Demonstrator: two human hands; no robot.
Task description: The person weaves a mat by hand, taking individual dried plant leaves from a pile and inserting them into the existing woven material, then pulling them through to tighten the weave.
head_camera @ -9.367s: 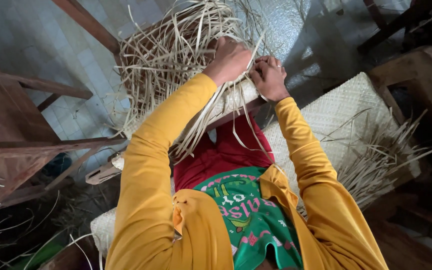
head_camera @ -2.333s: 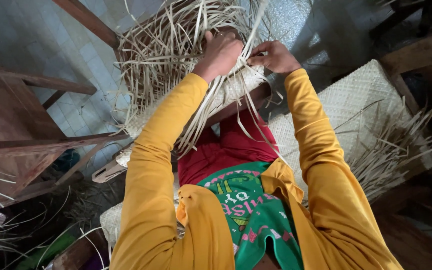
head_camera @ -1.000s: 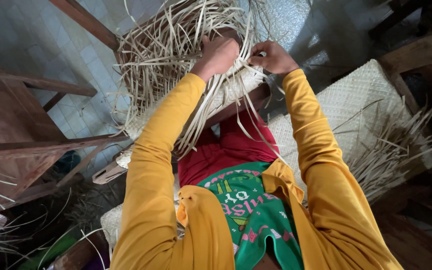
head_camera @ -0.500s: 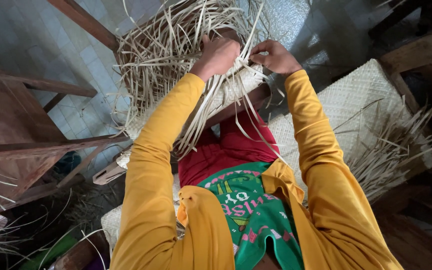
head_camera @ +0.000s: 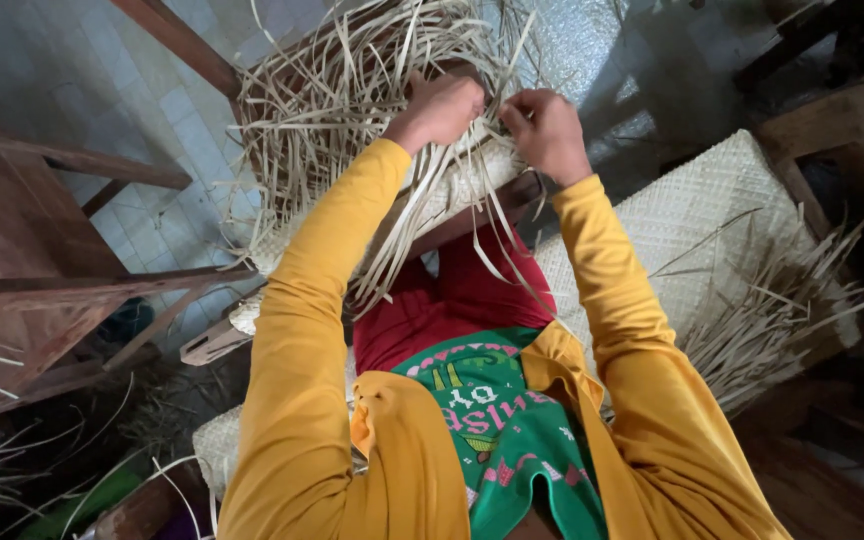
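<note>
Since half a second ago, the right hand (head_camera: 549,130) is turning over so that its back faces the camera, fingers now curling down onto the strands rather than pinching from the side, while the left hand (head_camera: 439,105) is staying put on the same spot at the top centre of the frame. From the head view, both hands are working close together, nearly touching, at the edge of a woven mat (head_camera: 452,195) that is draped over a dark wooden rail (head_camera: 472,212) just above the red-clad lap. The left hand is closing loosely over a bundle of loose pale strips (head_camera: 352,90) that are fanning out toward the upper left; the right hand is pressing its curled fingers onto a few strips just beside it, though exactly which strip it is gripping I cannot tell, since the knuckles are hiding the fingertips. Long ends are hanging down from the hands toward the lower middle. To do this step well, it seems wise to be keeping the left hand firm as an anchor so the finished weave is not loosening, and to be separating one strip at a time with the right, pulling it snug and flat. At the right of the frame a second woven panel (head_camera: 692,215) with a frayed fringe (head_camera: 772,320) is lying on the seat, well apart from the hands.
</note>
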